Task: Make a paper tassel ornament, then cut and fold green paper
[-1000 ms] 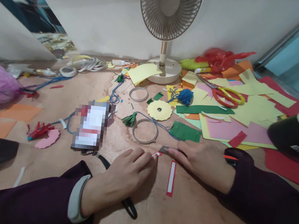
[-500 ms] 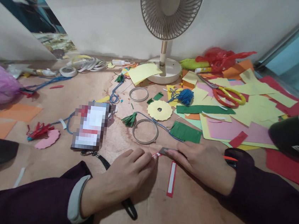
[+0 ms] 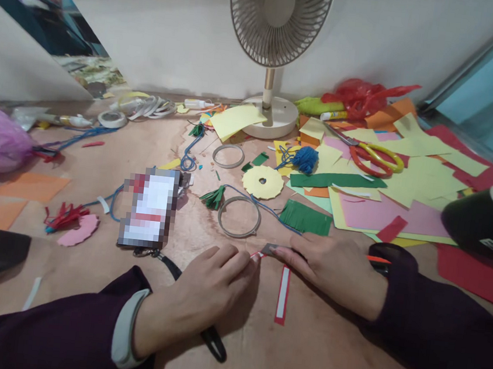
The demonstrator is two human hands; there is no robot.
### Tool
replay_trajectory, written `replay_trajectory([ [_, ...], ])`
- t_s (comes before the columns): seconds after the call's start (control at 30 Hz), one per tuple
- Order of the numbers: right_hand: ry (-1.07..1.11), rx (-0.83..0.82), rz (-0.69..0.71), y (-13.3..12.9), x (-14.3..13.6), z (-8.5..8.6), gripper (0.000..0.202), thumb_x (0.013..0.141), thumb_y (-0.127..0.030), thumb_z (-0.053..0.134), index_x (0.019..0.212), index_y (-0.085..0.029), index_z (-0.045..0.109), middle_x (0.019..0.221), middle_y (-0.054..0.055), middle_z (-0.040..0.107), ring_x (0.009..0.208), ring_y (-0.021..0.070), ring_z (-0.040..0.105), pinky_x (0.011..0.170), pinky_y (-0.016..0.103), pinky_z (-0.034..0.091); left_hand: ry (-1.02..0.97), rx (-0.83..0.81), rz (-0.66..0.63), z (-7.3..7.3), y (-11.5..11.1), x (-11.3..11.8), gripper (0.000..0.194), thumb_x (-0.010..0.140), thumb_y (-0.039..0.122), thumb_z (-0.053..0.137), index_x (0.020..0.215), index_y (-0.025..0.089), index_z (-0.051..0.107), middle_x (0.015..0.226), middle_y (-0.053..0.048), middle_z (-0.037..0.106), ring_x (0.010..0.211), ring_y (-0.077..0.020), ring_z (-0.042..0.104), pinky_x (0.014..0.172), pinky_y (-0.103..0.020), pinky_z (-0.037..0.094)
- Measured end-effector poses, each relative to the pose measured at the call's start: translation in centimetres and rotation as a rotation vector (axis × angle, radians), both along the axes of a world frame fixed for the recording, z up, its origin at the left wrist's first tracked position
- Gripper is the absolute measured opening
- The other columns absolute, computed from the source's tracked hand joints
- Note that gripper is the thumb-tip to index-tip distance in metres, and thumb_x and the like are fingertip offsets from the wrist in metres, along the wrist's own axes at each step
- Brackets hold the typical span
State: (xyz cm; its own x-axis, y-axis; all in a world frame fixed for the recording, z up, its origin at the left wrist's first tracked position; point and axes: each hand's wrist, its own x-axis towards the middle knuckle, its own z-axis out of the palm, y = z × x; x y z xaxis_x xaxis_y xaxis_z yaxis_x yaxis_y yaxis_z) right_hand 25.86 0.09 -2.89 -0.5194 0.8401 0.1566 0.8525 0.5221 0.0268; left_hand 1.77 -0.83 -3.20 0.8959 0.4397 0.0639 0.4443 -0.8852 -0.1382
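My left hand [image 3: 213, 284] is closed, pinching the end of a small red and white paper strip [image 3: 260, 254] between thumb and fingers. Closed round a grey-bladed cutting tool [image 3: 269, 249] is my right hand [image 3: 330, 269]; the tool's tip touches the strip, and most of its body is hidden in the palm. An orange and black part [image 3: 379, 263] shows behind that wrist, perhaps its handle. Just below the fingertips lies a red strip with a white band [image 3: 282, 297]. A metal ring [image 3: 237, 234] and a fringed green paper piece [image 3: 306, 217] lie beyond the hands.
A fan [image 3: 268, 131] stands at the back. Scissors [image 3: 377, 157] rest on coloured paper sheets [image 3: 432, 180] at right, near a dark cap-like object [image 3: 484, 221]. A blurred phone-like item [image 3: 151, 210], a scalloped yellow disc [image 3: 262, 182] and a blue tassel [image 3: 305, 159] lie around.
Both hands keep almost the same position on the strip. The whole view shifts very slightly.
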Motion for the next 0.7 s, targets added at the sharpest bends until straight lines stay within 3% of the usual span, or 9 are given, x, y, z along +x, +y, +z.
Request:
replay_trajectory([
  [0.43, 0.012, 0.094, 0.045, -0.27, -0.17, 0.03, 0.05, 0.099, -0.046, 0.033, 0.072, -0.017, 0.063, 0.057, 0.002, 0.062, 0.048, 0.0138, 0.052, 0.05, 0.027, 0.014, -0.055, 0.016, 0.015, 0.59, -0.05, 0.14, 0.032, 0.09, 0.008, 0.049, 0.122, 0.005, 0.049, 0.097, -0.01, 0.063, 0.08, -0.0209, 0.058, 0.065, -0.033, 0.052],
  [0.7, -0.006, 0.119, 0.054, -0.35, -0.18, -0.25, 0.043, 0.097, -0.044, 0.039, 0.072, -0.019, 0.062, 0.058, 0.002, 0.062, 0.05, 0.0167, 0.055, 0.049, 0.028, 0.013, -0.049, 0.002, 0.0, -0.15, 0.09, -0.03, 0.027, 0.091, 0.008, 0.047, 0.117, 0.007, 0.053, 0.098, -0.01, 0.062, 0.08, -0.0196, 0.056, 0.065, -0.033, 0.052],
])
